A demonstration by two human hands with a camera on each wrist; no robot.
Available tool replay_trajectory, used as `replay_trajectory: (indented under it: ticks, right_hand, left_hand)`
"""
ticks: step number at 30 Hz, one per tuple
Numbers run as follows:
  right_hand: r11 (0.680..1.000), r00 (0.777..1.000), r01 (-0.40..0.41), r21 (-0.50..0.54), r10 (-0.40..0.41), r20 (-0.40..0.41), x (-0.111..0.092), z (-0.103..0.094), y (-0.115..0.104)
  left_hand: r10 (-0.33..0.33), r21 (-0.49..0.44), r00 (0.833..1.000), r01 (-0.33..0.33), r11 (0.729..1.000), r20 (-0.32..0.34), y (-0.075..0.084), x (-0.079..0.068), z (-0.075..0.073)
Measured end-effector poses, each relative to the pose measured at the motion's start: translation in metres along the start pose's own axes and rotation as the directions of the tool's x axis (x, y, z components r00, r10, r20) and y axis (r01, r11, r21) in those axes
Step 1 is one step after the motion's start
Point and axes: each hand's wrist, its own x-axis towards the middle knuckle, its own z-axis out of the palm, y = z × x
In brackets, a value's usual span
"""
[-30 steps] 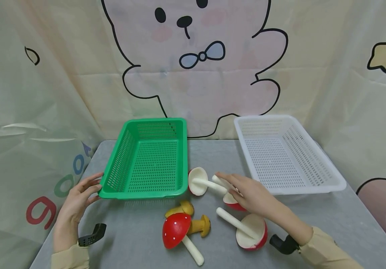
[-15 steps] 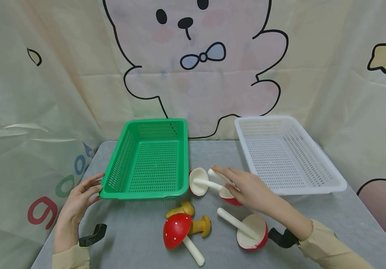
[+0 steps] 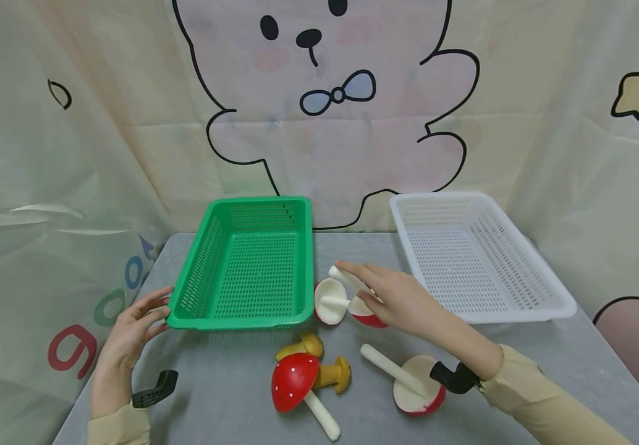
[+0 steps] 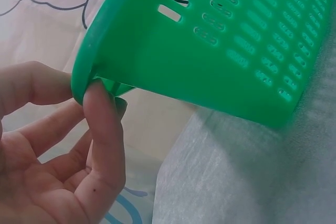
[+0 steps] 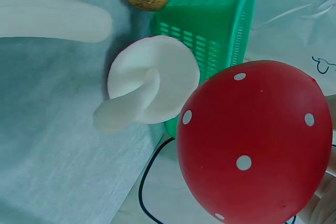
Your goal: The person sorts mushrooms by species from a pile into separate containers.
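Note:
In the head view my left hand (image 3: 130, 330) is at the near left corner of the green basket (image 3: 230, 323). The left wrist view shows its thumb and fingers pinching the basket's rim (image 4: 86, 72). My right hand (image 3: 400, 296) holds a toy mushroom with a white stem (image 3: 347, 279) and a red, white-dotted cap (image 5: 254, 140), raised off the table. Its fingers are partly hidden behind the cap in the right wrist view. Below and beside it, another mushroom (image 3: 329, 309) lies against the green basket's right side, its pale underside showing.
A white basket (image 3: 508, 315) stands at the right. Nearer lie a red-capped mushroom (image 3: 293, 382), two yellow-brown mushrooms, one at the back (image 3: 304, 346) and one beside the red cap (image 3: 335, 374), and an upturned mushroom (image 3: 416, 386) with its stem up. A printed cloth (image 3: 353, 148) hangs behind.
My right hand has moved left with the mushroom, towards the green basket, and slightly away from me. The left hand keeps its grip on the rim.

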Motion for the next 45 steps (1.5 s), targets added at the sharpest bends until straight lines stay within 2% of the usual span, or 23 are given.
replay_trajectory:
  ticks: [5, 13, 26, 38, 45]
  right_hand:
    - [0.999, 0.999, -0.026, 0.031, 0.025, 0.029, 0.012, -0.001, -0.003]
    - [0.987, 0.995, -0.088, 0.135, 0.080, 0.067, 0.032, 0.002, -0.004]
    - [0.972, 0.985, -0.144, 0.187, 0.124, 0.116, 0.067, 0.012, -0.015]
    - [0.956, 0.981, -0.175, 0.234, 0.150, 0.122, 0.099, 0.025, -0.025]
    - [0.944, 0.975, -0.209, 0.257, 0.181, 0.128, 0.120, 0.039, -0.026]
  left_hand:
    - [-0.003, 0.014, 1.000, 0.003, 1.000, -0.003, 0.000, 0.000, 0.000]
    - [-0.001, 0.013, 1.000, 0.001, 1.000, 0.003, 0.001, -0.001, 0.001]
    - [0.013, 0.020, 1.000, -0.014, 1.000, 0.006, 0.001, -0.001, 0.000]
    - [0.017, 0.046, 1.000, -0.018, 0.999, 0.007, 0.000, -0.002, 0.000]
    - [0.045, -0.008, 0.998, -0.044, 0.999, 0.035, -0.001, -0.003, 0.001]
